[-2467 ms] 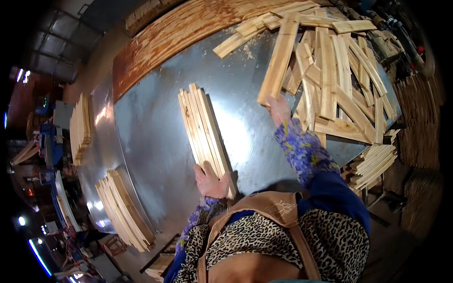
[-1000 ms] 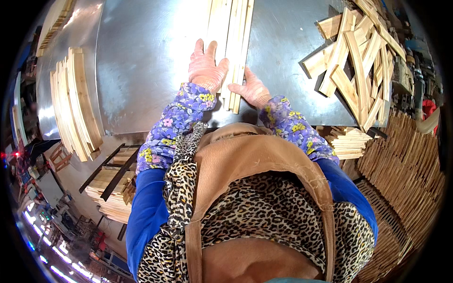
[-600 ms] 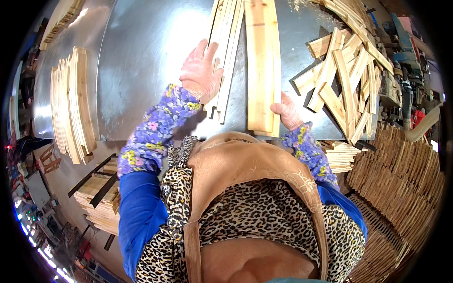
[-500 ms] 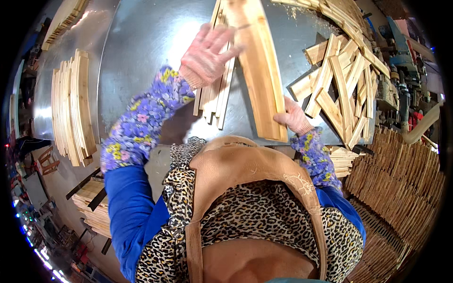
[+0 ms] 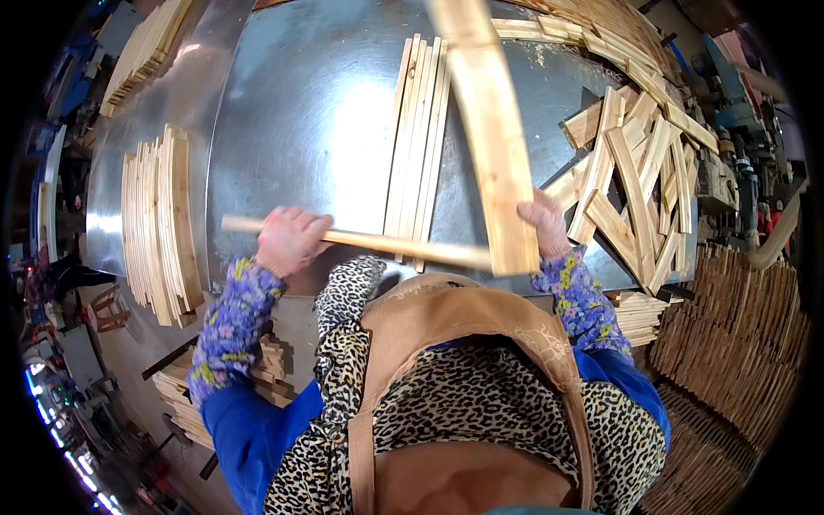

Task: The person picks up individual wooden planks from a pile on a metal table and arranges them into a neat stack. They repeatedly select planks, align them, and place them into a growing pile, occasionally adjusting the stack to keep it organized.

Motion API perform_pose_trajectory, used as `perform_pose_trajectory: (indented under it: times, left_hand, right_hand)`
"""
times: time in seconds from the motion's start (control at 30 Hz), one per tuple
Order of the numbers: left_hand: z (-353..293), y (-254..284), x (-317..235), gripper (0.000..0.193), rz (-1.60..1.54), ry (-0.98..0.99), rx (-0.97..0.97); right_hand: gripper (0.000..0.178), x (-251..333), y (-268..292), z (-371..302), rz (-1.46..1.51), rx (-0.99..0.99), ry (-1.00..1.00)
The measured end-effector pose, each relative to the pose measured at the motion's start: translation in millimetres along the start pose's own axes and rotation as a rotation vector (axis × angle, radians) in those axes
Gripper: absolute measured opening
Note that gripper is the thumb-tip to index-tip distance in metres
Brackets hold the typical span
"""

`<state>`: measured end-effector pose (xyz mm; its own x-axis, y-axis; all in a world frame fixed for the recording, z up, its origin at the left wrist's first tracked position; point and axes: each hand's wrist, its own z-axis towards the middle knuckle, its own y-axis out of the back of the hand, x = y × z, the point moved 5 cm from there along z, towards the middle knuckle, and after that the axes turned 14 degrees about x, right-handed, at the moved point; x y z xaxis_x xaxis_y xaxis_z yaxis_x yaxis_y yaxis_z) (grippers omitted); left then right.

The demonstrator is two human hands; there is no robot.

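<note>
My left hand (image 5: 292,241) is wrapped round a narrow wooden strip (image 5: 399,246), which lies crosswise in front of me. The strip's right end meets, or passes close to, the lower end of a wide pale board (image 5: 496,146); I cannot tell if they touch. My right hand (image 5: 544,223) grips that board by its right edge near the lower end. The board slants away from me, and its far end is blurred. Between my hands, several straight strips (image 5: 416,146) lie side by side on the metal table (image 5: 283,103).
At right, curved wooden pieces (image 5: 631,172) lie in a loose heap, with a row of more pieces (image 5: 601,47) along the back edge. Stacked pieces (image 5: 159,227) stand at the table's left side. Large timber stacks (image 5: 730,343) rise on the floor at right.
My left hand was open over the strips beside the board; it has come down and left and now holds a narrow strip. The board's near end has shifted slightly right and toward me.
</note>
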<state>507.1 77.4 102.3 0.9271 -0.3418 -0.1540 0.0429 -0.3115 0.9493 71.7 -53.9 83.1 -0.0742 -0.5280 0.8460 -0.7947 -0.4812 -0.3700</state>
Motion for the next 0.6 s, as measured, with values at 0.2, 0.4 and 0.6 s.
perform_pose_trajectory:
  times: [0.2,0.4,0.6]
  left_hand:
    - [-11.3,-100.6,81.2,0.045,-0.55,0.769,-0.251]
    - [60.1,-116.8,67.0,0.056,-0.562,0.976,-0.127]
    - [97.5,-132.8,17.7,0.044,-0.64,0.631,-0.088]
  right_hand:
    - [0.055,-80.9,78.0,70.9,-0.34,-0.314,-0.011]
    - [0.085,-155.3,-33.3,108.2,-0.902,-0.005,-0.196]
    - [0.086,-135.8,-69.9,94.6,-1.036,0.148,-0.393]
